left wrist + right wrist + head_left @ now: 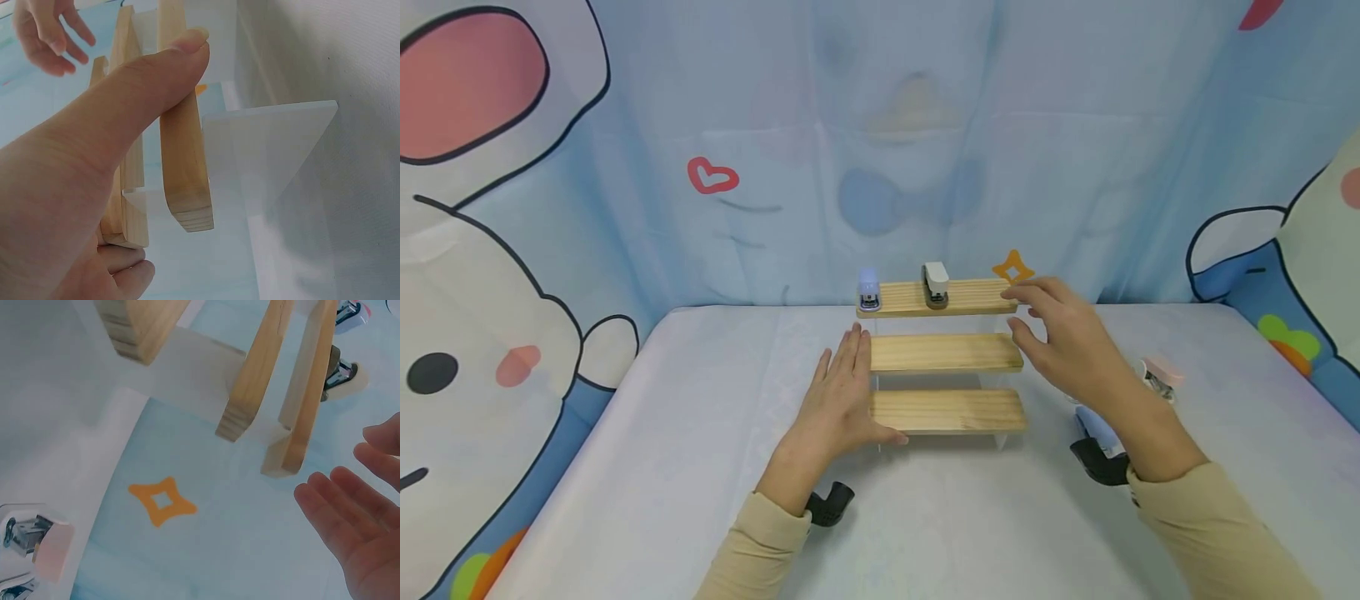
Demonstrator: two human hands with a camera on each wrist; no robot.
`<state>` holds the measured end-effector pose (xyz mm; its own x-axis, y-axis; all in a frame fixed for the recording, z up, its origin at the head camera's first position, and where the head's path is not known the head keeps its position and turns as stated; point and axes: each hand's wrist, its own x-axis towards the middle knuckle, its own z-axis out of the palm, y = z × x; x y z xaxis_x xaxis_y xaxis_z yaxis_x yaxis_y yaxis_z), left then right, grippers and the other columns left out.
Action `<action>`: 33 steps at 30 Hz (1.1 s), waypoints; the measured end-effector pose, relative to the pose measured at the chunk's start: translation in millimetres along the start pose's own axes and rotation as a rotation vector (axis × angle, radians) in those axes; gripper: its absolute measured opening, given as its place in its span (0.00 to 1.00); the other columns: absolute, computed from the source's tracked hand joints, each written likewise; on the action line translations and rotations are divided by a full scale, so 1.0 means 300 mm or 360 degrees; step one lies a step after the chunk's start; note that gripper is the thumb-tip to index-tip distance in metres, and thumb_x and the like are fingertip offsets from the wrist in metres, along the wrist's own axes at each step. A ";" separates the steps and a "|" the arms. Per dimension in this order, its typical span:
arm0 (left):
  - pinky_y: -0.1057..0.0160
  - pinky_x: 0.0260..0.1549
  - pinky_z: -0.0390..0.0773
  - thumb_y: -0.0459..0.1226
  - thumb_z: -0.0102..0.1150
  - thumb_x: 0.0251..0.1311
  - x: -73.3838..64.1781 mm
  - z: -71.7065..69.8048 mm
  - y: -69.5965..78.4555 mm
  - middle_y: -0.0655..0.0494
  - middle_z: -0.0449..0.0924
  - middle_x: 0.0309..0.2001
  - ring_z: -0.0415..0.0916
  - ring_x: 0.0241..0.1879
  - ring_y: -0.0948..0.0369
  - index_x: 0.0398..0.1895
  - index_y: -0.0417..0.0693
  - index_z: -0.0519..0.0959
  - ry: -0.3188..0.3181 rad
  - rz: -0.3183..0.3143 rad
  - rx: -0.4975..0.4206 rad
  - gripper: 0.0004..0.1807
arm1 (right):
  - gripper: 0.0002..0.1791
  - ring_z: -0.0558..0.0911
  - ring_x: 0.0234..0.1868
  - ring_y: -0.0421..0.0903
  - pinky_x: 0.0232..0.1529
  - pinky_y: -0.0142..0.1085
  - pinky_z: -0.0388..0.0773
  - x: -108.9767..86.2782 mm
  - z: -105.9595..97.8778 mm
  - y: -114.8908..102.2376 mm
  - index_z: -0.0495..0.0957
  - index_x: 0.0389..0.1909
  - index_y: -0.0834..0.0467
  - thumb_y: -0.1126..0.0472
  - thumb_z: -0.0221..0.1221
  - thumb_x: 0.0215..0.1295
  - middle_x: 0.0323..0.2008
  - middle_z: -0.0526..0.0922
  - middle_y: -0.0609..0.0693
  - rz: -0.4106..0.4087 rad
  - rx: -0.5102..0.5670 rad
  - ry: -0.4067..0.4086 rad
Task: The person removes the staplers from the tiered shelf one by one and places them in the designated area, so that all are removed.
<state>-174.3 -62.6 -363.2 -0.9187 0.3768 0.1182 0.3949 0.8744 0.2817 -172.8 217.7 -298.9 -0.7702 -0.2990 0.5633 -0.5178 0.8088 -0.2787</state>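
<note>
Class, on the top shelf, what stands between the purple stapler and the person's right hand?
In the head view, the white stapler stands on the top shelf between the purple stapler and the right hand.

Bare left hand (841, 408) at the left edge of the three-tiered pale wooden shelf (943, 408): fingers extended, thumb spread across the lowest tier's front edge. Bare right hand (1067, 342) beside the top tier's right corner: fingers gently bent, thumb apart. Forearms in beige fabric sleeves (752, 546) converge forward.
</note>
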 end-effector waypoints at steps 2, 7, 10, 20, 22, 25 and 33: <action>0.47 0.78 0.43 0.64 0.79 0.31 0.000 0.000 -0.001 0.43 0.35 0.81 0.37 0.80 0.51 0.79 0.36 0.40 0.0000 0.0001 0.0003 0.80 | 0.18 0.81 0.47 0.59 0.43 0.51 0.82 0.013 0.006 -0.008 0.77 0.55 0.64 0.70 0.61 0.64 0.57 0.76 0.61 0.0022 0.0009 -0.0027; 0.48 0.78 0.43 0.64 0.79 0.32 0.001 -0.002 -0.001 0.43 0.35 0.81 0.37 0.80 0.50 0.79 0.36 0.40 0.0000 0.0005 0.0011 0.79 | 0.19 0.84 0.48 0.59 0.45 0.52 0.82 0.046 0.023 -0.024 0.75 0.57 0.64 0.69 0.60 0.66 0.58 0.75 0.61 0.0018 0.0062 -0.0079; 0.48 0.78 0.43 0.64 0.79 0.32 0.001 -0.002 -0.001 0.43 0.35 0.81 0.38 0.80 0.50 0.79 0.36 0.39 0.0001 0.0007 0.0016 0.80 | 0.19 0.85 0.47 0.59 0.44 0.51 0.84 0.065 0.039 -0.030 0.75 0.57 0.65 0.69 0.59 0.66 0.56 0.75 0.61 -0.0019 0.0104 -0.0074; 0.48 0.78 0.43 0.64 0.79 0.31 -0.001 -0.002 -0.002 0.43 0.35 0.81 0.36 0.80 0.51 0.79 0.36 0.40 -0.0008 0.0000 0.0007 0.79 | 0.24 0.78 0.56 0.61 0.54 0.52 0.81 0.115 0.095 -0.047 0.71 0.62 0.68 0.64 0.61 0.68 0.59 0.72 0.65 -0.0025 0.0198 -0.0089; 0.48 0.78 0.43 0.64 0.79 0.31 -0.002 -0.001 -0.002 0.43 0.36 0.81 0.36 0.80 0.51 0.79 0.36 0.40 0.0001 0.0003 0.0004 0.79 | 0.26 0.77 0.57 0.62 0.54 0.53 0.81 0.122 0.102 -0.051 0.69 0.64 0.68 0.62 0.61 0.69 0.61 0.70 0.66 -0.0002 0.0196 -0.0110; 0.48 0.78 0.42 0.64 0.79 0.31 -0.002 -0.002 -0.002 0.43 0.35 0.81 0.36 0.80 0.51 0.79 0.36 0.40 0.0002 0.0001 0.0001 0.80 | 0.27 0.77 0.58 0.62 0.54 0.53 0.81 0.132 0.112 -0.056 0.68 0.65 0.67 0.62 0.60 0.69 0.62 0.69 0.66 0.0027 0.0206 -0.0131; 0.48 0.78 0.42 0.64 0.79 0.32 -0.001 -0.001 -0.002 0.43 0.35 0.81 0.36 0.80 0.51 0.79 0.36 0.39 -0.0008 0.0000 0.0002 0.80 | 0.29 0.77 0.57 0.63 0.53 0.53 0.81 0.165 0.147 -0.065 0.67 0.66 0.67 0.61 0.62 0.68 0.63 0.68 0.66 0.0028 0.0197 -0.0124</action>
<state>-174.3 -63.4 -363.2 -0.9187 0.3783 0.1136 0.3949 0.8748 0.2807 -217.4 164.7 -299.9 -0.8039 -0.3275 0.4965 -0.5420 0.7471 -0.3848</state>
